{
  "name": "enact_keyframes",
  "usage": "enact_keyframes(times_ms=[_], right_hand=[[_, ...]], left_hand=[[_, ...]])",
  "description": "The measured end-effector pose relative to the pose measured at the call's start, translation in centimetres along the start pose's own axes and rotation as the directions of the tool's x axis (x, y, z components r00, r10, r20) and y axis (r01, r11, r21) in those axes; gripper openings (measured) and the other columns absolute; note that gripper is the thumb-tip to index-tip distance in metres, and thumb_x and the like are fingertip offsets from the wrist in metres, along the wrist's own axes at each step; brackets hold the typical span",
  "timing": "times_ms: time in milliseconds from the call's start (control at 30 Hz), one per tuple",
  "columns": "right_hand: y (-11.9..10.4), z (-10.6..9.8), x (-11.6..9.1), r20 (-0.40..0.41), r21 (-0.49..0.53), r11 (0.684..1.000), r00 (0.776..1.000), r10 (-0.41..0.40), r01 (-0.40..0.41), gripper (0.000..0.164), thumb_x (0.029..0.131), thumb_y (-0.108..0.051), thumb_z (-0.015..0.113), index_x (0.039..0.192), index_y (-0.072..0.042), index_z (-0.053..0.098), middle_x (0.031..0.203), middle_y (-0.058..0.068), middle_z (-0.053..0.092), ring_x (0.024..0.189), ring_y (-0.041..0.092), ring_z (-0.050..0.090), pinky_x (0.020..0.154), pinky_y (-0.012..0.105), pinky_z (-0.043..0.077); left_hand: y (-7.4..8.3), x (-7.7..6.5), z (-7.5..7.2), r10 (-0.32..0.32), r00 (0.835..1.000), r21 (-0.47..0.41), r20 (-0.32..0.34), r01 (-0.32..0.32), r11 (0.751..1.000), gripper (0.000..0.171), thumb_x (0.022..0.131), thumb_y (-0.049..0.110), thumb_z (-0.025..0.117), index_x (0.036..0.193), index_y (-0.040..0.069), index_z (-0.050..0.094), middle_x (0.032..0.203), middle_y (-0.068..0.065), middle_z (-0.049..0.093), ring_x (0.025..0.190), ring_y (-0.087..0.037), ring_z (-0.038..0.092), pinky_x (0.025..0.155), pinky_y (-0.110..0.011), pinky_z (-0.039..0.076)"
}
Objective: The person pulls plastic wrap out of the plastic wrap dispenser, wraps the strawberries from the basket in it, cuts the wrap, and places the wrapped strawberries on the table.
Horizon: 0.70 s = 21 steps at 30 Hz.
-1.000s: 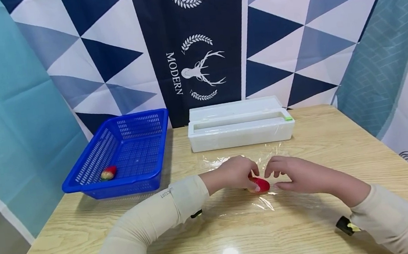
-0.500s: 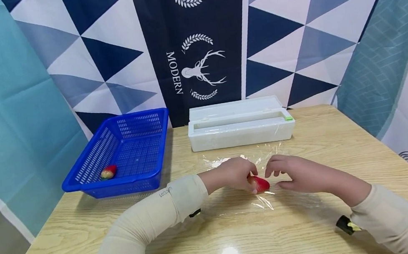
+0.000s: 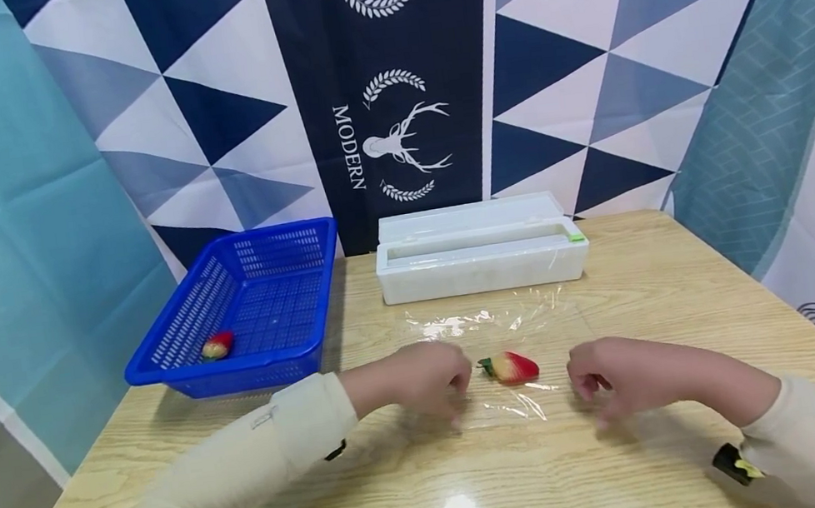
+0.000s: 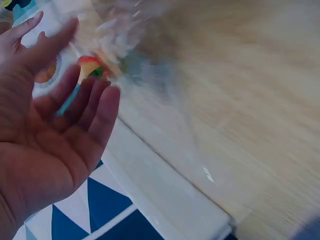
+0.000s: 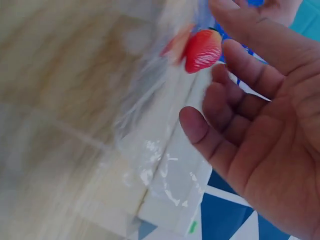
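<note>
A red strawberry with a pale end and green leaves lies on a sheet of clear plastic wrap in the middle of the table. My left hand hovers left of the leafy end, apart from the berry. In the left wrist view that hand has loosely bent fingers and nothing in them. To the right of the berry's tip is my right hand, near the wrap's right edge. Its fingers are relaxed and hold nothing in the right wrist view.
Behind the wrap stands a white plastic wrap box with its lid up and a roll inside. At the back left, a blue basket holds another strawberry. The wooden table extends toward me.
My left hand has let go of the strawberry and moved left, toward me. My right hand has shifted right and toward me. The strawberry stays on the wrap.
</note>
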State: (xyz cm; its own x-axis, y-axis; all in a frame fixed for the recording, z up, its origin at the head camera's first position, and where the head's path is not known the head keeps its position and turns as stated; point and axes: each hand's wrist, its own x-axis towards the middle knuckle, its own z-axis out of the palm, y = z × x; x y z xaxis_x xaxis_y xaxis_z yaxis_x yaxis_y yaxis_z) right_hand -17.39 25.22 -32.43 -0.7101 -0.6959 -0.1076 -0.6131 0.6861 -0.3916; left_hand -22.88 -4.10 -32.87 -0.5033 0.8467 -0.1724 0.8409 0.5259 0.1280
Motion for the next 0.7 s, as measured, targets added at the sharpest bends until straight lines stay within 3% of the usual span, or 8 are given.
enact_keyframes(times_ms=[133, 233, 433, 600, 700], right_hand=[[0.5, 0.4, -1.0, 0.055, -0.006, 1.0, 0.998, 0.026, -0.026, 0.037, 0.065, -0.021, 0.088, 0.075, -0.022, 0.052, 0.074, -0.011, 0.045, 0.065, 0.002, 0.04, 0.058, 0.022, 0.037], [1.1, 0.7, -1.4, 0.054, -0.021, 0.999, 0.998, 0.039, -0.038, 0.038, 0.062, -0.019, 0.088, 0.076, -0.022, 0.052, 0.074, -0.011, 0.044, 0.065, 0.002, 0.039, 0.058, 0.022, 0.037], [2.1, 1.0, -1.7, 0.06, 0.0, 0.999, 0.997, 0.037, -0.037, 0.035, 0.063, -0.01, 0.084, 0.078, -0.023, 0.055, 0.075, -0.012, 0.045, 0.067, 0.002, 0.041, 0.059, 0.022, 0.037], [2.6, 1.2, -2.0, 0.021, -0.013, 1.0, 1.0, 0.014, -0.013, 0.032, 0.067, 0.001, 0.078, 0.074, -0.023, 0.058, 0.073, -0.014, 0.045, 0.066, 0.0, 0.042, 0.056, 0.021, 0.038], [2.9, 1.6, -2.1, -0.028, -0.038, 0.998, 0.998, -0.059, 0.058, 0.034, 0.067, 0.007, 0.074, 0.071, -0.024, 0.059, 0.072, -0.016, 0.046, 0.064, -0.001, 0.042, 0.054, 0.02, 0.039]], left_hand=[[-0.4, -2.7, 0.9, 0.057, 0.993, 0.026, 0.1, -0.06, 0.998, 0.045, 0.062, 0.048, 0.09, 0.077, 0.019, 0.059, 0.073, 0.011, 0.047, 0.065, -0.004, 0.042, 0.055, -0.017, 0.037], [-1.0, -3.8, 1.7, 0.068, 0.991, 0.009, 0.112, -0.07, 0.998, 0.046, 0.062, 0.048, 0.09, 0.076, 0.02, 0.056, 0.072, 0.012, 0.045, 0.065, -0.003, 0.041, 0.056, -0.016, 0.036], [-2.2, -5.4, 2.2, 0.113, 0.99, -0.138, 0.089, -0.1, 0.985, 0.031, 0.071, 0.023, 0.088, 0.076, 0.015, 0.059, 0.068, 0.01, 0.049, 0.064, 0.0, 0.042, 0.06, -0.013, 0.038], [-2.5, -6.2, 2.0, 0.128, 0.99, -0.19, 0.066, -0.114, 0.975, 0.022, 0.074, 0.006, 0.083, 0.078, 0.012, 0.062, 0.07, 0.009, 0.057, 0.064, 0.002, 0.049, 0.062, -0.012, 0.043], [-2.7, -6.3, 2.2, 0.131, 0.99, -0.205, 0.051, -0.118, 0.972, 0.017, 0.075, -0.001, 0.077, 0.079, 0.011, 0.065, 0.071, 0.008, 0.061, 0.065, 0.001, 0.051, 0.063, -0.011, 0.044]])
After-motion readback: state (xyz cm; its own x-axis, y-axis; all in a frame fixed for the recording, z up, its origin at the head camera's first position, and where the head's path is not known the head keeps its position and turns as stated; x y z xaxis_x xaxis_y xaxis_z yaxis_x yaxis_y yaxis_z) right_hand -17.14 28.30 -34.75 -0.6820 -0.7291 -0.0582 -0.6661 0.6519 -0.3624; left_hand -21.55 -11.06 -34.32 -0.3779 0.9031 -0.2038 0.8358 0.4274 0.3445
